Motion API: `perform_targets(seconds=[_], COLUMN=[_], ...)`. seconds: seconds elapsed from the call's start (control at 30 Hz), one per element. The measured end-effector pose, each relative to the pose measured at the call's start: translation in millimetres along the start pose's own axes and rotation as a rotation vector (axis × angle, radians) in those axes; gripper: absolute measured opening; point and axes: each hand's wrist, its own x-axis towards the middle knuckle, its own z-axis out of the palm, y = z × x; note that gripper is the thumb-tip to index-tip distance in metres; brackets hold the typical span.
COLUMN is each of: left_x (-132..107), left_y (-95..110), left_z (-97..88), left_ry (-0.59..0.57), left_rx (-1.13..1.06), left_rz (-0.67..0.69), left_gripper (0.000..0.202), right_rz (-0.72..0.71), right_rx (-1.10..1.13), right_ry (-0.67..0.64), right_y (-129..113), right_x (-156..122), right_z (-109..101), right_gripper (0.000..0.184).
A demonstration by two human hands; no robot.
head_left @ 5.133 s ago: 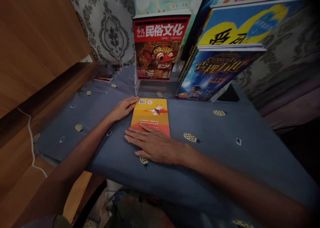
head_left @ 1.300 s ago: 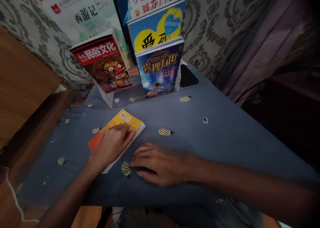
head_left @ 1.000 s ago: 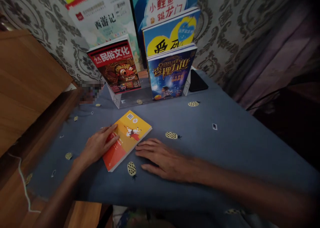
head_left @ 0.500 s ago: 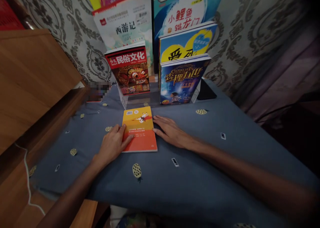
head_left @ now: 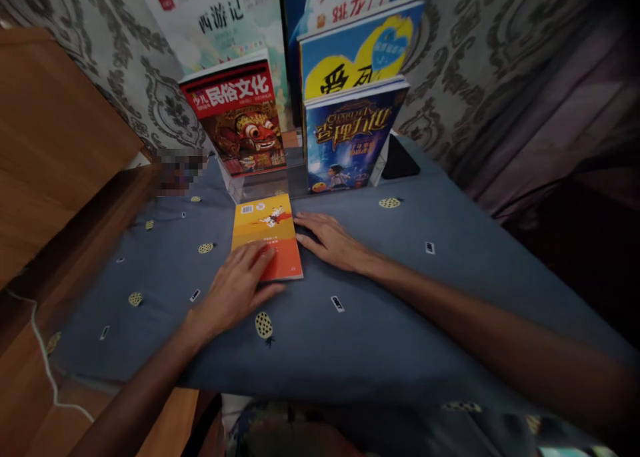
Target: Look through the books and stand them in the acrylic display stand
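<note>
A closed book point(head_left: 265, 227) with a yellow and orange cover lies flat on the blue patterned tablecloth point(head_left: 380, 350). My left hand point(head_left: 240, 280) overlaps its lower left corner, fingers stretched over the cover and thumb pointing right below the book's near edge. Part of the cover is hidden under those fingers. Along the right edge of the book rests my right hand point(head_left: 330, 242), its fingers extended and the fingertips at the edge. Neither hand grips the book.
Behind the book stands a clear rack point(head_left: 257, 189) holding several upright books, among them a red one point(head_left: 243, 120) and a dark blue one point(head_left: 353, 137). A black flat object point(head_left: 401, 157) lies to their right. Wooden furniture point(head_left: 60, 110) borders the left side.
The view has tilted down slightly. My left hand has shifted from the book's left edge to its lower left corner, thumb now off the cover. My right hand stays beside the right edge.
</note>
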Motion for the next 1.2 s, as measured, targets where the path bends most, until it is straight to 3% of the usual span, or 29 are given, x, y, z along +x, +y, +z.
perform_targets(seconds=[0.07,0.2,0.43,0.8,0.97,1.2], left_x=[-1.5,0.9,6.5,11.0,8.5,5.0], left_y=[3.4,1.1,-1.2,1.5,2.9,5.0], left_z=[6.1,12.7,4.4,-3.0,-0.6,3.4], left_ry=[0.039,0.082,0.108,0.119,0.114,0.109], left_rx=[-0.022,0.027,0.037,-0.002,0.031,0.033], left_rz=[0.097,0.117,0.148,0.134,0.143,0.117], left_gripper=[0.061,0.049,0.04,0.037,0.037,0.039], right_rz=[-0.019,-0.075,-0.153,-0.148,-0.185,-0.264], right_rx=[0.079,0.213,0.31,0.352,0.319,0.078], right_ry=[0.051,0.105,0.102,0.105,0.091,0.073], right_y=[0.3,-3.1,-11.4,-18.3,-13.7,-18.5], right_x=[-2.4,-6.4,-9.7,-11.5,-11.2,-15.5], right_z=[-1.4,-4.9,-5.6,-9.3,-5.6,-3.8], right_gripper=[0.045,0.042,0.037,0.03,0.031,0.031])
